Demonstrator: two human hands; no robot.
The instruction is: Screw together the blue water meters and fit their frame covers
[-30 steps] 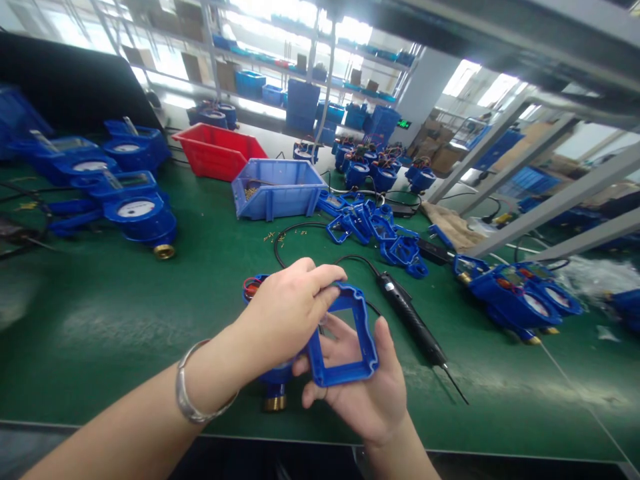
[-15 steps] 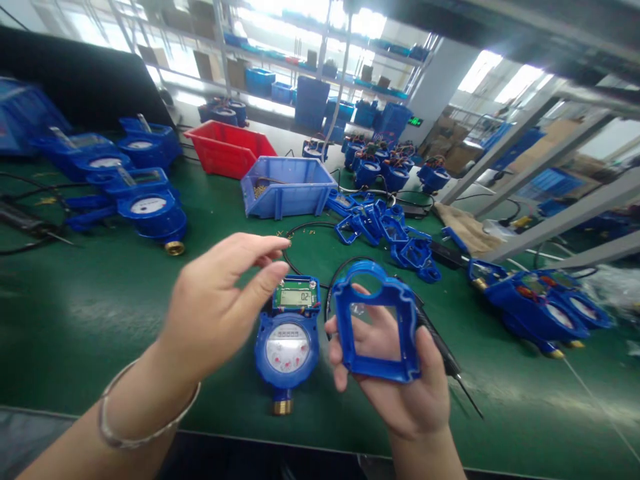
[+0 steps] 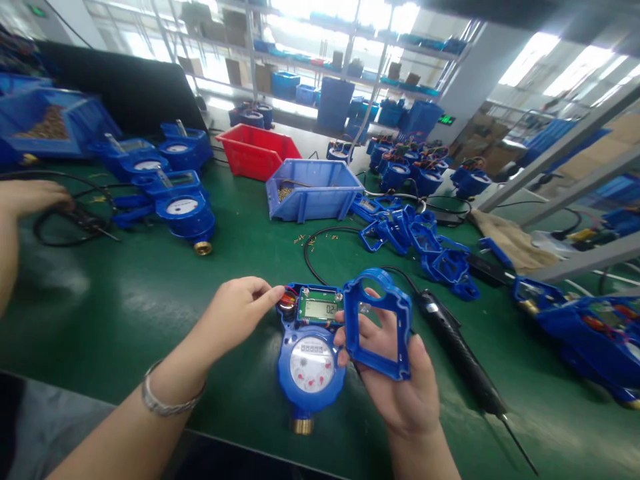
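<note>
A blue water meter (image 3: pixel 311 357) lies on the green mat near the table's front edge, with a white dial and a small lit display on its open top. My left hand (image 3: pixel 239 315) pinches at the meter's upper left corner, fingertips touching a red part there. My right hand (image 3: pixel 395 380) holds a blue cover frame (image 3: pixel 379 325) with a clear window just right of the meter, tilted up.
A black electric screwdriver (image 3: pixel 457 347) lies to the right. A pile of blue cover frames (image 3: pixel 420 243), a blue bin (image 3: pixel 313 189) and a red bin (image 3: pixel 256 152) stand behind. More meters (image 3: pixel 173 200) sit at the left, where another person's hand (image 3: pixel 30 198) rests.
My left hand came down from above the meter and now pinches its upper left corner. The cover frame in my right hand stayed beside the meter. The view shifted left.
</note>
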